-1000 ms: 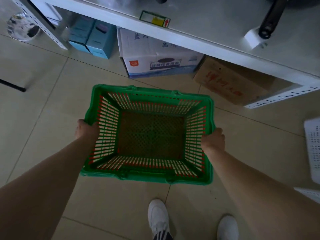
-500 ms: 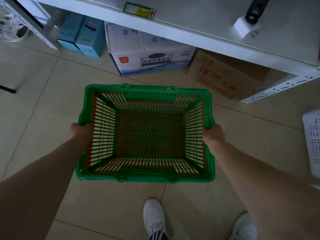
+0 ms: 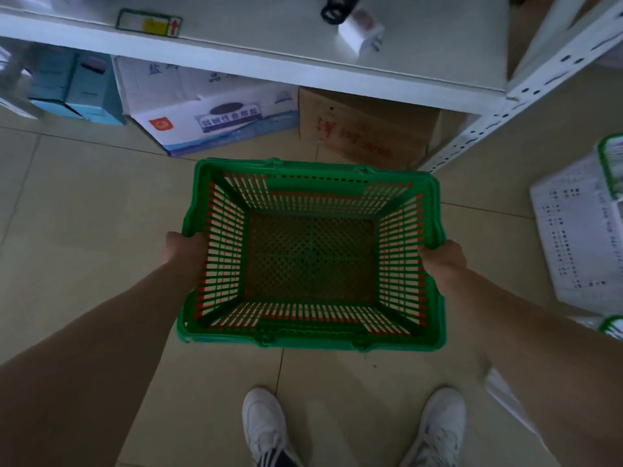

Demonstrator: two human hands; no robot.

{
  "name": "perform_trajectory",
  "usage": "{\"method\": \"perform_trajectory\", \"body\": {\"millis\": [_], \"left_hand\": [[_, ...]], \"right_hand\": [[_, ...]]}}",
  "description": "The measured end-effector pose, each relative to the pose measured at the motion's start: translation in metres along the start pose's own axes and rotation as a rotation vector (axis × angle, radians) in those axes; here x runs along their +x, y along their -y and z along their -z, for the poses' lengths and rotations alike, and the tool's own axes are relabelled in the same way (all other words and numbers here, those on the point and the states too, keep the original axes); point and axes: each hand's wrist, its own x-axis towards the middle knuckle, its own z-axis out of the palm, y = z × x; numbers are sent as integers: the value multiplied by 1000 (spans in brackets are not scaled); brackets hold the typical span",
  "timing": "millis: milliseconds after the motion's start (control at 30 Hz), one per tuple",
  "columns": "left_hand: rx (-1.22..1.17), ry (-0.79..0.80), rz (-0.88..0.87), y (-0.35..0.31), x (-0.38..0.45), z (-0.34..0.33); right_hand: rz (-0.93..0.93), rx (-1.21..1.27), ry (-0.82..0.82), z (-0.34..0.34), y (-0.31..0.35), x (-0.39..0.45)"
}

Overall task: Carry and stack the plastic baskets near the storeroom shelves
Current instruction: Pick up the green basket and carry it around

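Note:
A green plastic basket [image 3: 310, 338] with slatted walls, red showing through the slats, hangs above the tiled floor in the middle of the view, open side up and empty. My left hand [image 3: 183, 251] grips its left rim. On the opposite rim my right hand [image 3: 443, 259] holds on. At the right edge lies a white plastic basket [image 3: 573, 237], with green-rimmed baskets [image 3: 610, 160] partly cut off by the frame beside it.
A white metal shelf [image 3: 269, 67] runs across the top, its perforated post [image 3: 505, 109] slanting down at the right. Under it stand blue boxes [image 3: 81, 89], a white carton [image 3: 209, 112] and a brown carton [image 3: 364, 129]. My white shoes [image 3: 266, 426] stand on the tiles below.
The view has swung right: the shelf post and white basket are now further into the frame. The green basket stays held in both hands, shifted slightly right over the floor.

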Motion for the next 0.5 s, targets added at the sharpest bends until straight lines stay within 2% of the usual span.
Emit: {"method": "perform_trajectory", "body": {"millis": [267,500], "left_hand": [[56,39,-106,-34,-43,-73],[176,-25,-191,-48,-73,-125]], "right_hand": [[-49,62,-12,66,-33,55],[-77,140,26,105,-60,95]]}}
